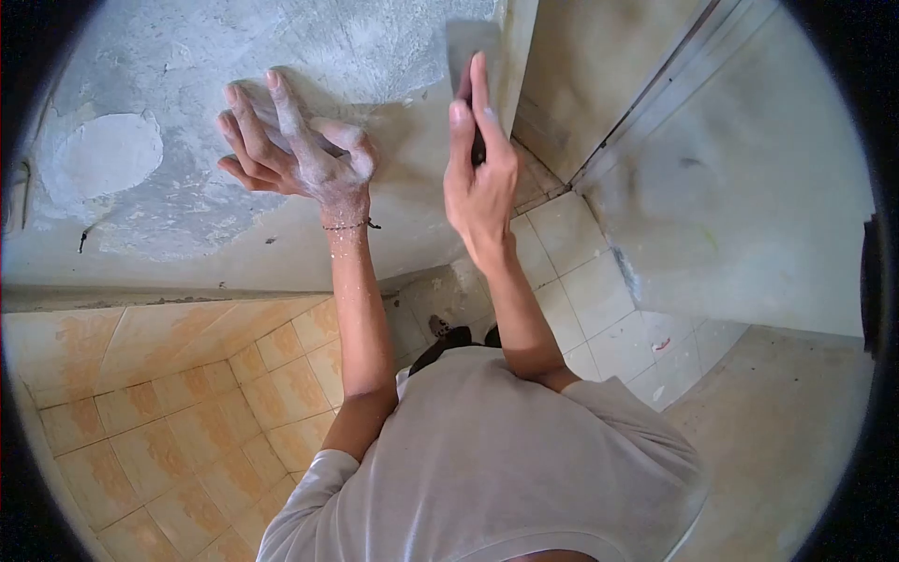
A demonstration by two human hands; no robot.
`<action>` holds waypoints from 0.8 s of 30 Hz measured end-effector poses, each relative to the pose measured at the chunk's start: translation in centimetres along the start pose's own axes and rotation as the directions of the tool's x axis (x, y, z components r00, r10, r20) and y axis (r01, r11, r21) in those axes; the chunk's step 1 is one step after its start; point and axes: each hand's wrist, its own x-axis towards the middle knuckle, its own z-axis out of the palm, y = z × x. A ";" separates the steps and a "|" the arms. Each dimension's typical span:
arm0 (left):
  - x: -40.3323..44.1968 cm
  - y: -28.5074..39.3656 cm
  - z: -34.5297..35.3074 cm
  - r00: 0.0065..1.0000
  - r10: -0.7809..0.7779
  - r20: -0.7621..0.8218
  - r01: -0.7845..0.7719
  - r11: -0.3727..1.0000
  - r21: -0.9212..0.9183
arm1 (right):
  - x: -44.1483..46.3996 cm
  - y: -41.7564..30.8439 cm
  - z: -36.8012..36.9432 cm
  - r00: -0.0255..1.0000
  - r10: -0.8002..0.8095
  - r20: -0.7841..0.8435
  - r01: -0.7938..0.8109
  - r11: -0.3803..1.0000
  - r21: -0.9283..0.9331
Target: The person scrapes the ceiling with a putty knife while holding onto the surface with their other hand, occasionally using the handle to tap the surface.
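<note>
My right hand grips a putty knife by its dark handle, index finger stretched along it. The metal blade of the putty knife lies near the right edge of the grey, patchy wall. Farther left, my left hand is coated in white dust, its fingers spread over the wall and its thumb bent. A grey patch shows between those fingers; whether it is a flat object or shadow, I cannot make out. A thin cord bracelet circles the left wrist.
A pale, smooth patch marks the wall at left. Orange-patterned tiles cover the lower left. White floor tiles lie beside my right forearm. A pale panel stands at right, and a ledge runs below the wall.
</note>
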 end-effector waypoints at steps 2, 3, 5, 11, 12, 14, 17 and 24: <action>0.2 0.3 -0.2 0.999 0.033 -0.024 -0.034 0.999 -0.037 | 1.3 -0.7 -0.4 0.999 0.004 -0.039 -0.002 0.998 0.062; 0.3 0.4 -0.3 0.999 0.043 -0.025 -0.043 0.999 -0.003 | 1.1 -1.4 -0.4 0.988 0.155 -0.012 -0.151 0.975 0.162; 0.7 0.2 -0.2 0.998 0.060 -0.037 -0.059 0.998 0.029 | 0.0 -0.9 -0.2 0.997 0.076 0.000 -0.076 0.992 0.097; 0.5 0.2 -0.4 0.994 0.106 -0.015 -0.105 0.992 0.073 | -0.2 -0.8 -0.3 0.995 0.096 0.030 -0.098 0.992 0.078; 0.5 0.1 -0.5 0.995 0.101 -0.012 -0.100 0.992 0.077 | -0.3 -0.9 -0.4 0.996 0.087 0.028 -0.089 0.993 0.080; 0.7 0.0 -0.2 0.995 0.098 -0.018 -0.096 0.992 0.077 | -0.3 -0.9 -0.4 0.996 0.086 0.030 -0.088 0.994 0.068; 0.5 -0.2 0.1 0.993 0.107 -0.050 -0.105 0.993 0.049 | 0.1 -0.7 0.2 0.998 0.061 0.009 -0.062 0.996 0.063; 0.5 0.3 0.0 0.996 0.069 -0.052 -0.067 0.997 0.034 | 0.2 -1.7 -0.2 0.976 0.216 0.040 -0.218 0.972 0.091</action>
